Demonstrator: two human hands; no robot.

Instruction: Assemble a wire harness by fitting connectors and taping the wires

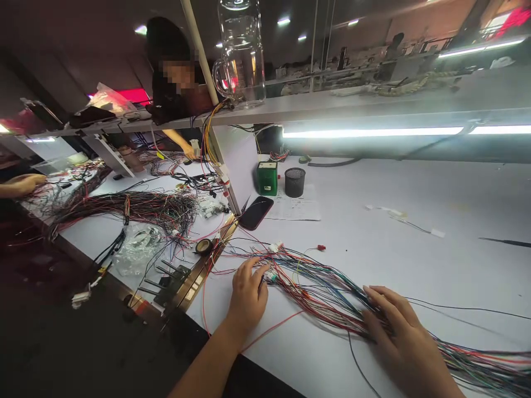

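A long bundle of thin wires (319, 301), mostly red, black, blue and green, lies across the white table and runs off to the lower right. At its left end my left hand (248, 293) has its fingers bent down onto the wires, thumb close to the index finger; a dark bit shows between them. Beside those fingertips are a white-and-green connector (271, 275) and a white connector (274, 247). My right hand (400, 331) lies over the bundle farther right, loosely round it, thumb on the near side. A small red connector (321, 247) sits just beyond the wires.
Behind the wires are a phone (256, 213), a green box (267, 178) and a black mesh cup (295, 182). Black tape (203, 247) lies by the table's left edge. A tweezer-like tool (506, 242) lies right. Another person's hand (188, 150) works at the neighbouring table. A glass jug (243, 61) stands on the shelf.
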